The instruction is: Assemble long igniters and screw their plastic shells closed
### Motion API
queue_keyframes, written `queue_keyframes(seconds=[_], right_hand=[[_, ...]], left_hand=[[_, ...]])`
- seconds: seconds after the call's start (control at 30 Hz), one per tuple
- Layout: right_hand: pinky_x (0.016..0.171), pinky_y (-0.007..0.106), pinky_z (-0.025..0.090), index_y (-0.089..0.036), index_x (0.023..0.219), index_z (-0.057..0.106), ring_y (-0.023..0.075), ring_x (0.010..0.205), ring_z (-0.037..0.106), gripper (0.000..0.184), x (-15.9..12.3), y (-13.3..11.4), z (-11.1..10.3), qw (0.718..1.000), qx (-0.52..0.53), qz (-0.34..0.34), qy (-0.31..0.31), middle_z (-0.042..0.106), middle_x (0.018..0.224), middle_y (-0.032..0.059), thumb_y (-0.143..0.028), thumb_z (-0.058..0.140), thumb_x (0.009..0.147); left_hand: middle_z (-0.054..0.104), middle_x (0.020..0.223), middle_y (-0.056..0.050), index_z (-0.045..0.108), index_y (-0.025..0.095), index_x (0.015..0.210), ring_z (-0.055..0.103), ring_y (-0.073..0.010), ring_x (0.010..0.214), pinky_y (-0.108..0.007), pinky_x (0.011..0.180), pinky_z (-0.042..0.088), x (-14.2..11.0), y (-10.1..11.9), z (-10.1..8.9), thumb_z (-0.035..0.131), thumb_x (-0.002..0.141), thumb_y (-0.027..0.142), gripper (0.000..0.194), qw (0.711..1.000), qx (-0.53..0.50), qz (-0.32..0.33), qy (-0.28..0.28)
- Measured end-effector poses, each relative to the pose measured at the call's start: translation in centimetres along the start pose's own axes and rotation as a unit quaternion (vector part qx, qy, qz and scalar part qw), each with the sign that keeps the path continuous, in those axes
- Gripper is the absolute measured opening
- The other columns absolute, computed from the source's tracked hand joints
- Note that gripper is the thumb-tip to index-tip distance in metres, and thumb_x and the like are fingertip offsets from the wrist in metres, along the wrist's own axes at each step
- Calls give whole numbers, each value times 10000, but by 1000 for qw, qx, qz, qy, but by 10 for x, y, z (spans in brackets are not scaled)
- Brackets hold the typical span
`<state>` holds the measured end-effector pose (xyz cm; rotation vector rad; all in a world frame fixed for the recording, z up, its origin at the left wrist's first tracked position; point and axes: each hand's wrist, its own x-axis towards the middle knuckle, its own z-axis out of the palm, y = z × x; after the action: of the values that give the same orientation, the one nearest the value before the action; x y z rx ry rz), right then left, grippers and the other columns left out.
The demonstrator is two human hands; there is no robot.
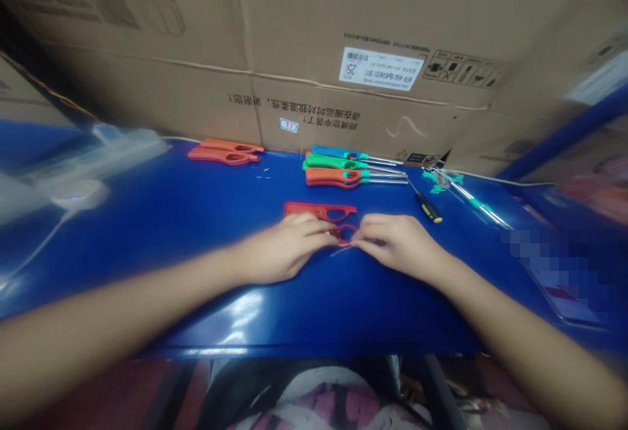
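Note:
My left hand (292, 247) is closed on a red lighter casing (347, 236) at the middle of the table, its fingers covering the grip part. At the casing's ring-shaped end, the fingertips of my right hand (392, 241) are pinched together on it. Whether a small part is also between those fingertips, I cannot tell. Just beyond my left hand lies another red casing (321, 211), inner side up. Farther back are several stick lighters with metal tubes, among them a green one (326, 163), a blue one (336, 153) and an orange one (333, 177).
Orange casings (226, 152) lie at the back left. A black and yellow screwdriver (429, 209) and small teal parts (441, 180) with metal tubes (478, 204) are to the right. Behind stands a large cardboard box (196, 89). A white round device (81, 193) with a cable sits left.

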<state>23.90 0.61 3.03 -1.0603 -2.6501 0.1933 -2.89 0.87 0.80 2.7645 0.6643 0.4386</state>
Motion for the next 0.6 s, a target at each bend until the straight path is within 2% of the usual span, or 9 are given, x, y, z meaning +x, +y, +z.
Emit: queue_keyframes(seconds=[0.23, 0.43, 0.5, 0.6], right_hand=[[577, 267, 345, -235, 885, 755, 144, 729, 655, 164, -1, -6, -2, 997, -75, -8, -15, 728, 845, 8, -233, 606, 952], [624, 246, 394, -215, 897, 734, 139, 744, 657, 169, 1, -7, 3, 1000, 3, 11, 21, 722, 826, 11, -238, 580, 964], [608, 241, 389, -212, 894, 730, 131, 698, 635, 164, 1, -7, 6, 999, 6, 14, 34, 706, 783, 8, -249, 586, 963], [586, 242, 372, -207, 869, 723, 129, 670, 614, 175, 1, -7, 12, 999, -9, 12, 38, 692, 759, 9, -250, 584, 966]], left_hand=[[571, 1458, -115, 558, 214, 1387, 512, -294, 1352, -512, 1132, 425, 0, 2, 2, 494, 927, 56, 490, 1000, 21, 12, 13], [542, 1492, -111, 537, 240, 1405, 495, -282, 1370, -501, 1138, 409, 1, 0, 3, 485, 931, 53, 511, 999, -6, 29, 22], [594, 1424, -110, 563, 240, 1362, 537, -276, 1298, -488, 1102, 436, 1, 1, 4, 472, 955, 79, 447, 999, -27, 18, 26], [660, 1225, -127, 570, 211, 1316, 597, -258, 1118, -443, 996, 509, 0, 1, 5, 457, 1002, 164, 337, 996, -71, -35, 39]])
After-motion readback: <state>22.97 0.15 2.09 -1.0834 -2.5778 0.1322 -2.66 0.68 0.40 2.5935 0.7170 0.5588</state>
